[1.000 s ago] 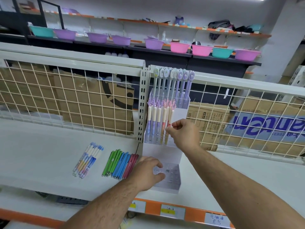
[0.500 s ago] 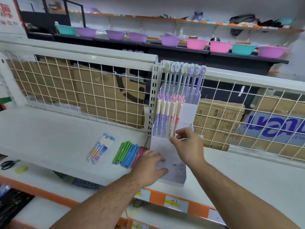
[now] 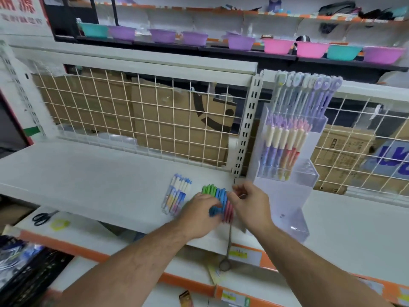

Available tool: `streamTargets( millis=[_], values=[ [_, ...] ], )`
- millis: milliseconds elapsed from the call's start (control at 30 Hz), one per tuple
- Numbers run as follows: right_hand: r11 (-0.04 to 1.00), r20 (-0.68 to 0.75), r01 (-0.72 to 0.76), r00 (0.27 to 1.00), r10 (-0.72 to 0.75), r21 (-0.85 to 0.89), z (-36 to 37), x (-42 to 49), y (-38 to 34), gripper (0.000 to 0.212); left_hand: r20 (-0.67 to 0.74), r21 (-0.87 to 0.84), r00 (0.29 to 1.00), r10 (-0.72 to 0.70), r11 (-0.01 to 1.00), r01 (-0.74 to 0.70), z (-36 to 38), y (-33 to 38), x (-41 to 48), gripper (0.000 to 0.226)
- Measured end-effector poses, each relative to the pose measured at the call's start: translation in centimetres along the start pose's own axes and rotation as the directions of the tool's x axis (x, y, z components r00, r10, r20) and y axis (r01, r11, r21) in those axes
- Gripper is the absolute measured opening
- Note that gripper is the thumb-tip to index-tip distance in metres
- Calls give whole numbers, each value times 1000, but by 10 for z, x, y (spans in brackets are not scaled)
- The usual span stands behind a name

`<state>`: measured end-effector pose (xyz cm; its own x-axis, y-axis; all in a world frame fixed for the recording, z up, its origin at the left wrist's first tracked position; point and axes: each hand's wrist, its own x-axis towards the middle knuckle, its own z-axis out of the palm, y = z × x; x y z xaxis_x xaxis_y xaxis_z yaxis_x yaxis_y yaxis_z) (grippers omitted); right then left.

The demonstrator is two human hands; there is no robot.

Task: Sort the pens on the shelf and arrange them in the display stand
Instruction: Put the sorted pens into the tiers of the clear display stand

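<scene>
At the lower left of the frame a pair of black scissors lies on the lower shelf. On the white shelf above it, just left of centre, lies a small bunch of pale pens with blue caps. Just beside them, toward the centre, is a row of green, blue and red pens. Our left hand lies on this row, its fingers over the blue pens. Our right hand hovers over the red end with fingers loosely bent. The blur hides whether either hand grips a pen. Right of centre stands the clear display stand, with pastel pens upright in its upper tiers.
</scene>
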<state>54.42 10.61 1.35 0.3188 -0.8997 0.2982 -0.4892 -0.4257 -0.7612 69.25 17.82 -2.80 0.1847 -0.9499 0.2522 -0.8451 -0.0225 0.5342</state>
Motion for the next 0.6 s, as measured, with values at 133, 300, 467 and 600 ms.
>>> streamTargets(
  millis=[133, 300, 467, 600],
  values=[
    [999, -8, 2, 1000, -2, -41, 61, -11, -12, 13, -77, 4, 993, -92, 996, 93, -29, -59, -11, 19],
    [960, -25, 73, 996, -82, -272, 112, -17, -11, 22, -113, -95, 951, -289, 955, 280, -50, -114, -11, 16],
    [888, -35, 197, 972, -232, -416, 136, -22, -2, 14, -129, -36, 924, -359, 933, 357, -46, -133, -6, 34],
    [865, -63, 203, 964, -259, -458, 139, -26, -1, 10, -187, 59, 915, -358, 925, 374, -40, -136, -5, 20]
  ],
)
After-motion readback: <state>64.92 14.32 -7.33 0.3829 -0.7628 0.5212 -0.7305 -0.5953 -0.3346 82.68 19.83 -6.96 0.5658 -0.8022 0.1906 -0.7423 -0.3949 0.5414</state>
